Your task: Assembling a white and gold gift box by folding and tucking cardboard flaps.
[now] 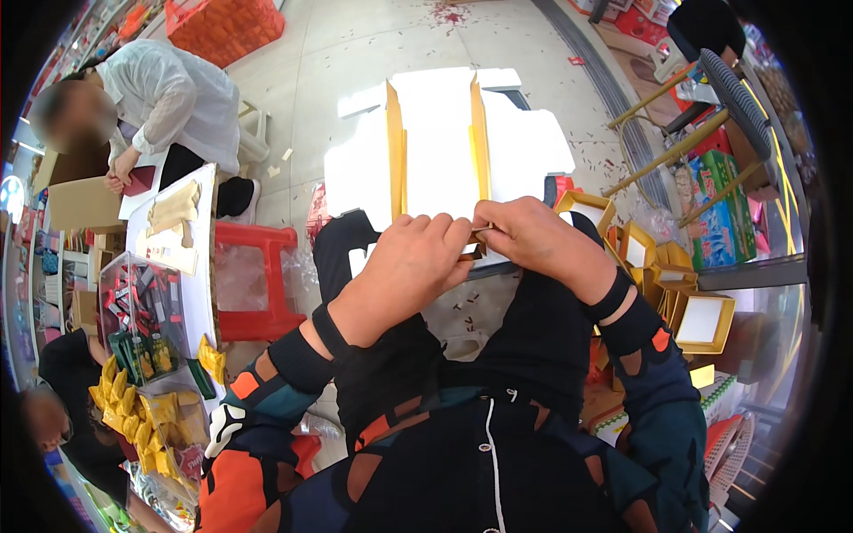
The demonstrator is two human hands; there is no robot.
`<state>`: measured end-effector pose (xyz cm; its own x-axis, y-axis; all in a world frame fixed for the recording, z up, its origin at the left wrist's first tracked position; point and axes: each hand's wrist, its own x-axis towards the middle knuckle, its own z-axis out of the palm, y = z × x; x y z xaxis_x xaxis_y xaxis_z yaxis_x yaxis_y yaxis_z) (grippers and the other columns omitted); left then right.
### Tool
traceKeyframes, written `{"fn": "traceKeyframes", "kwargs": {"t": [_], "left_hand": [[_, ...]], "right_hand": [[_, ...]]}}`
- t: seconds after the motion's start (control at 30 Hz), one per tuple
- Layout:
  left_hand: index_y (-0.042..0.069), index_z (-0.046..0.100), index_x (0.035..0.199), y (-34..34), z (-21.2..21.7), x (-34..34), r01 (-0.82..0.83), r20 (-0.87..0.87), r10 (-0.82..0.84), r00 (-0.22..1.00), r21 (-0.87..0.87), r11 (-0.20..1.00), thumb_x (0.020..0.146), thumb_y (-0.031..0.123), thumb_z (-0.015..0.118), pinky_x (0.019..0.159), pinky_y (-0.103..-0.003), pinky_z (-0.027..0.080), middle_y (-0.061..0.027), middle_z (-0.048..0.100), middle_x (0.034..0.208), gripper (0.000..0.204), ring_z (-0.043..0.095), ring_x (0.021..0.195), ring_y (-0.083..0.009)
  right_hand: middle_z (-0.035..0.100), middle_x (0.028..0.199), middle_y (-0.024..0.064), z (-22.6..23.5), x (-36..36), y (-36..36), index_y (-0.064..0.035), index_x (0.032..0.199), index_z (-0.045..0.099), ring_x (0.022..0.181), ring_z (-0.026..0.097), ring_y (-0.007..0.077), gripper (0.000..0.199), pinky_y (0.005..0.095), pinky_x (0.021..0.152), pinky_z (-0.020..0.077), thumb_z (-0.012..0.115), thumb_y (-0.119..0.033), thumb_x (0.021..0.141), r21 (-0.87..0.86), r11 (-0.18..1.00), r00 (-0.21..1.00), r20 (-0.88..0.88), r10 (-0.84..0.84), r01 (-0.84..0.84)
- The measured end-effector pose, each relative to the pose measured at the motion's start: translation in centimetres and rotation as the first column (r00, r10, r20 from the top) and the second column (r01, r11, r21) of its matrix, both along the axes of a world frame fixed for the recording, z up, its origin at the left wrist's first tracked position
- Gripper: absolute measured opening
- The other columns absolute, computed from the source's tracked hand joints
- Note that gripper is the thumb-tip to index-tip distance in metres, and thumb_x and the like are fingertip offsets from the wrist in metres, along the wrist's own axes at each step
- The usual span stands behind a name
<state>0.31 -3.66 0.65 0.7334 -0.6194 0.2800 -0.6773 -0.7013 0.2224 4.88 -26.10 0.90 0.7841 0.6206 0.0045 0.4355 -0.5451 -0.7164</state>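
Gold card (397, 164) is pinched at its near end by both hands, above the lap and at the near edge of a stack of white foam (535, 147). The left hand (410, 265) is curled nearly closed, its thumb and fingers brought together on the card; the right hand (531, 236) is bent likewise, thumb against forefinger, and the two sets of fingertips are held just beside each other. The exact fold between them is hidden by the fingers. Two long gold sides of the card are seen standing upright over the foam, one on the left and one on the right, with white between them. Two black wristbands (330, 334) are worn, one on each wrist. To the right, at least five gold boxes (702, 321) are heaped, some partly covered by others; beyond them are seen one green carton (724, 213) and one chair (739, 105). To the left, one red stool (256, 281) is placed beside a white table (202, 293), on which one clear bin (142, 313) of packets and a pile of yellow packets (124, 400), too crowded to be counted, are set. Two other people are seen there: by one, in a white shirt (197, 105), a dark red piece (139, 181) is held; by the other, black (78, 391) is worn. One white stool (255, 135) and one orange crate (224, 28) are seen farther off.
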Motion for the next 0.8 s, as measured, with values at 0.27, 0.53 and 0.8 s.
{"fn": "traceKeyframes", "kwargs": {"t": [0.27, 0.53, 0.8], "left_hand": [[0.007, 0.060, 0.104, 0.1, 0.6, 0.3, -0.015, -0.049, 0.013, 0.999, -0.036, 0.999, 0.084, 0.022, 0.081, 0.070, -0.041, 0.054, -0.0091, 0.066, 0.085, 0.032, 0.069, 0.078, -0.0297], [0.005, 0.064, 0.121, 1.0, 2.2, 1.0, 0.033, -0.015, -0.034, 0.999, -0.074, 0.997, 0.086, 0.022, 0.082, 0.091, -0.041, 0.055, -0.0155, 0.070, 0.108, 0.042, 0.068, 0.106, -0.0335], [0.004, 0.066, 0.129, 9.0, 3.1, -0.1, -0.207, -0.169, 0.167, 0.971, -0.258, 0.944, 0.090, -0.001, 0.070, 0.100, -0.040, 0.052, -0.0175, 0.065, 0.122, 0.040, 0.064, 0.115, -0.0360]], "right_hand": [[0.071, 0.086, 0.0193, 0.1, -0.2, -0.6, -0.0032, 0.103, 0.061, 0.083, 0.070, 0.0440, 0.018, 0.0486, 0.070, 0.0552, 0.070, -0.008, 0.088, -0.052, 0.995, 0.996, 0.028, 0.089, -0.088], [0.066, 0.088, 0.0106, -1.6, -1.1, 0.0, -0.0077, 0.105, 0.061, 0.080, 0.069, 0.0342, 0.025, 0.0437, 0.069, 0.0549, 0.072, -0.007, 0.083, -0.083, 0.996, 0.964, 0.265, 0.013, 0.009], [0.066, 0.085, 0.0106, -1.4, -0.8, -1.0, -0.0082, 0.100, 0.060, 0.078, 0.069, 0.0347, 0.018, 0.0431, 0.067, 0.0539, 0.068, -0.006, 0.085, -0.010, 1.000, 0.986, 0.168, 0.009, -0.007]]}}
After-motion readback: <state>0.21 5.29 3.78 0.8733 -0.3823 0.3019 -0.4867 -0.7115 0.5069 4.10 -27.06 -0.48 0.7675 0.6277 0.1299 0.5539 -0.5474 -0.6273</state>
